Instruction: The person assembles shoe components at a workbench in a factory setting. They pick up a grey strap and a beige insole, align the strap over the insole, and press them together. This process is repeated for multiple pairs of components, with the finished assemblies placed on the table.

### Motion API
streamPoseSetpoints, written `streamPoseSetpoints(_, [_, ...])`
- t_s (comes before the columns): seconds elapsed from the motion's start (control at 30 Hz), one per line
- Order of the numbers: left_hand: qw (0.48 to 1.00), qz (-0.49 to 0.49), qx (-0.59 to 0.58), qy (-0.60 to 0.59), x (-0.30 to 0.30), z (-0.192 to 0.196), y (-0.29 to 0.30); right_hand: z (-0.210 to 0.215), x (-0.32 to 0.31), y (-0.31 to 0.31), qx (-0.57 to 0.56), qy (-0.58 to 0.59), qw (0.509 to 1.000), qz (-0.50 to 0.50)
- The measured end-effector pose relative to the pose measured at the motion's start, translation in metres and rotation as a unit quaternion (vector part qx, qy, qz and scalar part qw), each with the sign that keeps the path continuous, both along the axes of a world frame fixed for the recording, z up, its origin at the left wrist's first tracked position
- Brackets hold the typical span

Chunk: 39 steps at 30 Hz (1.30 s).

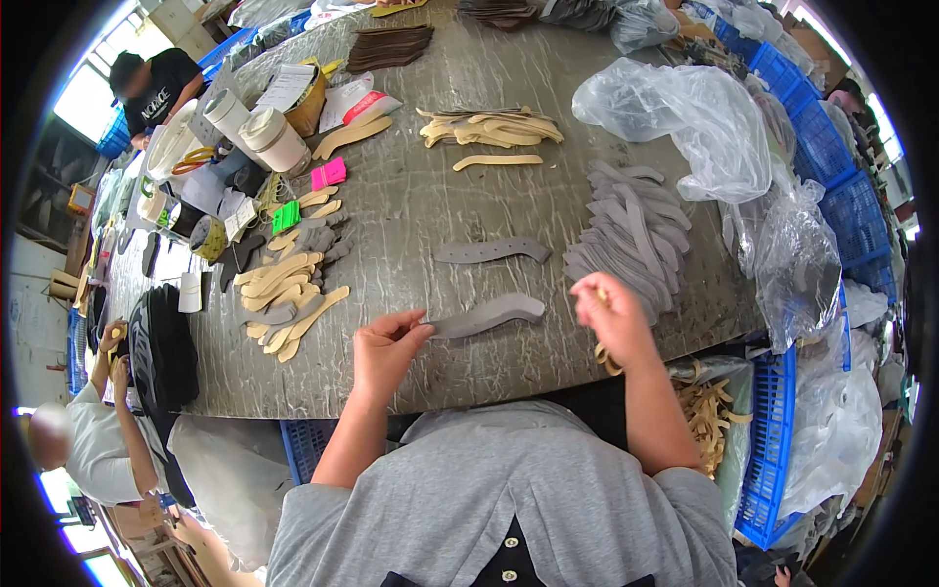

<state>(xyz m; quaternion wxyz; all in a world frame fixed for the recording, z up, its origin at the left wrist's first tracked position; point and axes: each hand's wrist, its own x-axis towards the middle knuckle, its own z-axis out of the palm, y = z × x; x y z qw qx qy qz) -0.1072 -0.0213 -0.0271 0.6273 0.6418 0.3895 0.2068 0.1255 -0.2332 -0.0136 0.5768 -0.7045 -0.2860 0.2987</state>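
Observation:
Thumb and fingers of my left hand [389,340] pinch the left end of a curved grey strip [489,315] lying on the table. My right hand [611,318] is raised with its fingers closed, right of the strip and at the near edge of a large pile of grey strips [631,230]. A small tan bit shows between those fingers; what it is I cannot make out. Just beyond the held strip rests another grey strip with a row of dark dots [492,251]. Tan curved pieces [284,293] lie mixed with grey ones to my left.
A stack of tan strips [489,129] and a single tan strip [497,162] lie farther off. Clear plastic bags [685,117] cover the right side. Jars [274,140] and scissors [194,159] stand at left. A blue crate [768,440] sits below the right edge. Co-workers [161,93] are at left.

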Motion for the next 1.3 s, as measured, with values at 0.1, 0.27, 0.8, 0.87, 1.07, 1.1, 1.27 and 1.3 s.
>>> streamPoseSetpoints(0.1, [0.999, -0.016, 0.027, 0.008, 0.004, 0.001, -0.001, -0.008, -0.015, 0.013, 0.04, 0.1, 0.994, 0.032])
streamPoseSetpoints(0.27, [0.996, -0.038, 0.054, 0.061, 0.008, 0.005, 0.001, -0.028, -0.019, 0.025, 0.038, 0.1, 0.994, -0.003])
streamPoseSetpoints(0.8, [0.968, -0.107, 0.142, 0.179, 0.019, -0.004, 0.008, -0.044, -0.022, 0.035, -0.065, -0.067, 0.995, -0.022])
streamPoseSetpoints(0.87, [0.968, -0.105, 0.146, 0.177, 0.02, -0.003, 0.007, -0.044, -0.022, 0.035, -0.066, -0.074, 0.995, -0.02])
streamPoseSetpoints(1.07, [0.966, -0.101, 0.158, 0.179, 0.021, -0.004, 0.007, -0.045, -0.023, 0.035, -0.064, -0.095, 0.993, -0.015])
streamPoseSetpoints(1.1, [0.965, -0.1, 0.162, 0.179, 0.021, -0.006, 0.008, -0.045, -0.023, 0.035, -0.062, -0.109, 0.992, -0.015])
streamPoseSetpoints(1.27, [0.961, -0.104, 0.171, 0.19, 0.022, -0.008, 0.009, -0.043, -0.024, 0.036, -0.089, -0.179, 0.98, -0.009])
streamPoseSetpoints(1.3, [0.96, -0.105, 0.175, 0.193, 0.022, -0.008, 0.009, -0.043, -0.025, 0.037, -0.096, -0.221, 0.971, -0.003])
